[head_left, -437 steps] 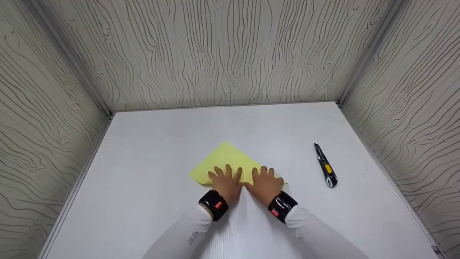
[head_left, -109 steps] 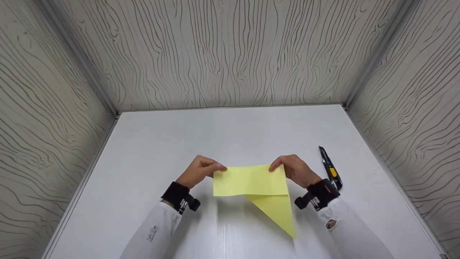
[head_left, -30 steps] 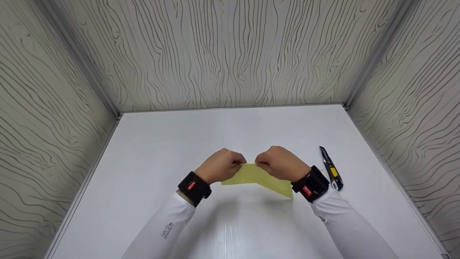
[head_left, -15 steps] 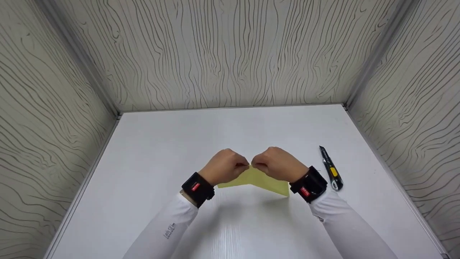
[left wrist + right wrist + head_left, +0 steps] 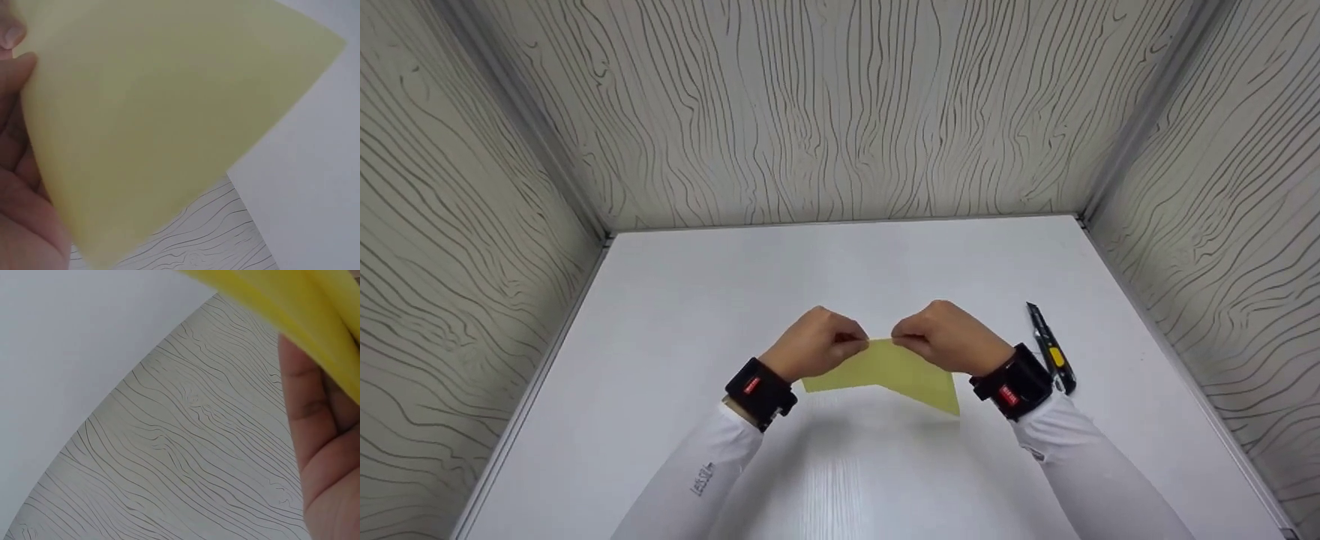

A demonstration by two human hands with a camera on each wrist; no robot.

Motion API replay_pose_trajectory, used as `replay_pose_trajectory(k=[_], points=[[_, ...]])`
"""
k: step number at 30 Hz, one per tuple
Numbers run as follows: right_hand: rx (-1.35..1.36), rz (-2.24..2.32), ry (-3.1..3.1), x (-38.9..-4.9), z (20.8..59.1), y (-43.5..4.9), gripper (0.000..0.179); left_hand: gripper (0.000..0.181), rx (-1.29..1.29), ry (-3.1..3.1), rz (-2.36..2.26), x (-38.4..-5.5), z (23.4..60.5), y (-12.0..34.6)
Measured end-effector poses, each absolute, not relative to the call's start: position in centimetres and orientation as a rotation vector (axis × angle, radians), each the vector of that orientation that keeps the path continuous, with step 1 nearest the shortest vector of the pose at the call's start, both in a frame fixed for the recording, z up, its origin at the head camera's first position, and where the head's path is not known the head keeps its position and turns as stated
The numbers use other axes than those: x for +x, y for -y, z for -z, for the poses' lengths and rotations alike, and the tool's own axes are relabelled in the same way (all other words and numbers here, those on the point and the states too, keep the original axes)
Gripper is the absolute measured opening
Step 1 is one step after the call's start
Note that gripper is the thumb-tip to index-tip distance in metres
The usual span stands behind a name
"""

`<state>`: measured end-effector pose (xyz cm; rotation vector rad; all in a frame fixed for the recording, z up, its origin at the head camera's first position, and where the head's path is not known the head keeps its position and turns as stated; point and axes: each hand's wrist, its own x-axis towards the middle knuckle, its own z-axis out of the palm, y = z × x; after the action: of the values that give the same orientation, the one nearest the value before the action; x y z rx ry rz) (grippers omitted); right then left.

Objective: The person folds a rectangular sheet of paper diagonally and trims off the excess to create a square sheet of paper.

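Note:
A folded sheet of yellow paper hangs in the air over the white table, seen in the head view. My left hand pinches its upper edge left of the middle; my right hand pinches the same edge just to the right, a small gap between them. The lower edge bends at the middle and slopes down to a point on the right. In the left wrist view the paper fills most of the picture, with fingertips at its edge. The right wrist view shows a yellow paper edge over the right hand's fingers.
A black utility knife with a yellow slider lies on the white table, close beyond the right wrist. Walls with a wood-grain line pattern enclose the table at the back and both sides.
Seconds ago the paper lay flat under both hands, then was lifted and held at its outer ends. Within the last second the hands came together at its upper edge and parted slightly again.

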<state>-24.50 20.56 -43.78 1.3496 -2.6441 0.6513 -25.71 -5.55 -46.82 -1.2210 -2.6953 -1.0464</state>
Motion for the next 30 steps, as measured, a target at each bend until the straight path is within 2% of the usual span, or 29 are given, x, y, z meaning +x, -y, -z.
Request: replay_pose_trajectory(k=[13,18,25,30], points=[[1.321,-0.852,2.654,-24.6,44.0,-21.9,0.011,0.013,-1.247,2.673,1.376,-26.8,47.5,9.0],[1.262,-0.900,2.682,-24.6,44.3,-22.5,0.011,0.011,-1.196,2.687,1.437,-26.9,47.7,9.8],[1.362,-1.004,2.618,-24.7,44.9,-22.5,0.013,0.012,-1.145,2.786,1.549,-26.9,48.2,10.6],[1.329,-1.061,2.612,-25.0,45.1,-23.0,0.012,0.012,-1.069,2.814,1.616,-27.1,48.3,11.5]])
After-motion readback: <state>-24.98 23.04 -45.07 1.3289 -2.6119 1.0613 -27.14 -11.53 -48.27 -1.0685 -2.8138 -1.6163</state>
